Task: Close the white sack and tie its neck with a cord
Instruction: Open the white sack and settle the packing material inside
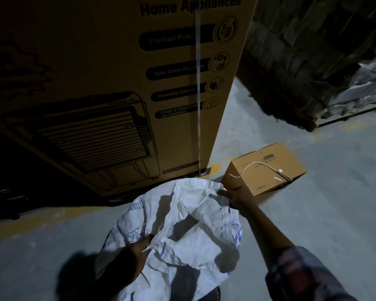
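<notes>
The white sack [182, 227], woven plastic with blue print, stands on the floor right below me, its mouth loose and crumpled. My left hand [137, 249] grips the near left edge of the mouth. Farther off, my right hand [237, 197] pinches the far right rim of the sack. A thin white cord [255, 165] lies curved across the top of a small cardboard box [267, 179], just beyond my right hand and apart from it.
A tall cardboard appliance box [117, 94] rises directly behind the sack. A dark brick wall [313, 51] and plastic-wrapped goods [365, 83] stand at the back right. Grey concrete floor [334, 203] with yellow lines stretches to the right.
</notes>
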